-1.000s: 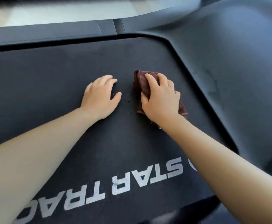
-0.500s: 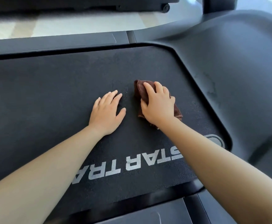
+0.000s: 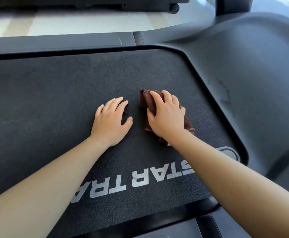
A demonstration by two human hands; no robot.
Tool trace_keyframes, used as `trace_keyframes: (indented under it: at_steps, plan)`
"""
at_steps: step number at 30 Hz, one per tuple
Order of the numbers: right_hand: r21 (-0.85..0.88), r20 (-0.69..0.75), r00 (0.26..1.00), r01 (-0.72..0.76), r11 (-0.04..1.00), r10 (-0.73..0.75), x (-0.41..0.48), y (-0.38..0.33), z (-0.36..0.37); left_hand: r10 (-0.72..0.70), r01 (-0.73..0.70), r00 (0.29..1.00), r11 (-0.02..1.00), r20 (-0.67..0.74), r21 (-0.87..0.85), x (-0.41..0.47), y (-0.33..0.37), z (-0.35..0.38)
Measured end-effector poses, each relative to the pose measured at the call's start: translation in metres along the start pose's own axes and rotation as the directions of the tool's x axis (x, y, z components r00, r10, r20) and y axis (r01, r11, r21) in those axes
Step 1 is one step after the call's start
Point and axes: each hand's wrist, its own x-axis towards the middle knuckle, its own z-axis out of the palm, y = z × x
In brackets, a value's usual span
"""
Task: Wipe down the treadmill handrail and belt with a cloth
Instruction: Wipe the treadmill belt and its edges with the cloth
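The black textured treadmill belt (image 3: 54, 103) fills most of the view, with grey "STAR TRAC" lettering near its front. A bunched dark brown cloth (image 3: 146, 100) lies on the belt right of centre. My right hand (image 3: 166, 114) grips the cloth and presses it onto the belt, fingers curled over its top. My left hand (image 3: 112, 121) rests palm-down on the bare belt just left of the cloth, fingers slightly bent. No handrail is in view.
The dark grey motor cover (image 3: 252, 74) curves round the belt's right end. A grey side rail (image 3: 54, 43) runs along the far edge, with pale floor (image 3: 88, 23) beyond. Another machine's base with a small wheel (image 3: 174, 8) stands at the top.
The camera has pulled back and up, so more of the belt and the lettering show. Both hands stay side by side on the belt; the cloth has shifted slightly under my right hand.
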Motion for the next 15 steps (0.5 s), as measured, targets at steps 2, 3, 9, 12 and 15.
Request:
trace_keyframes:
  at_steps: [2, 3, 9, 12, 15]
  plan:
    - [0.005, 0.003, 1.000, -0.008, 1.000, 0.008, 0.007, -0.002, 0.001, 0.000, 0.000, 1.000, 1.000, 0.006, -0.008, -0.001, 0.001, -0.001]
    - [0.002, 0.003, 1.000, -0.007, 1.000, 0.007, 0.008, -0.002, 0.000, 0.000, 0.000, 1.000, 1.000, 0.010, -0.013, -0.001, 0.001, -0.001]
    - [0.002, 0.062, 0.994, 0.091, 0.996, -0.091, -0.037, 0.015, -0.018, 0.007, -0.006, 1.000, 0.994, 0.008, -0.110, -0.022, 0.012, -0.010]
    - [-0.020, 0.036, 0.994, 0.105, 0.994, -0.104, -0.077, 0.041, -0.031, 0.102, -0.095, 0.993, 0.991, 0.061, -0.097, -0.040, 0.020, -0.008]
    - [-0.015, 0.004, 0.998, 0.055, 0.998, -0.055, -0.092, 0.068, -0.042, 0.094, -0.086, 0.992, 0.991, 0.079, -0.100, -0.042, 0.030, -0.006]
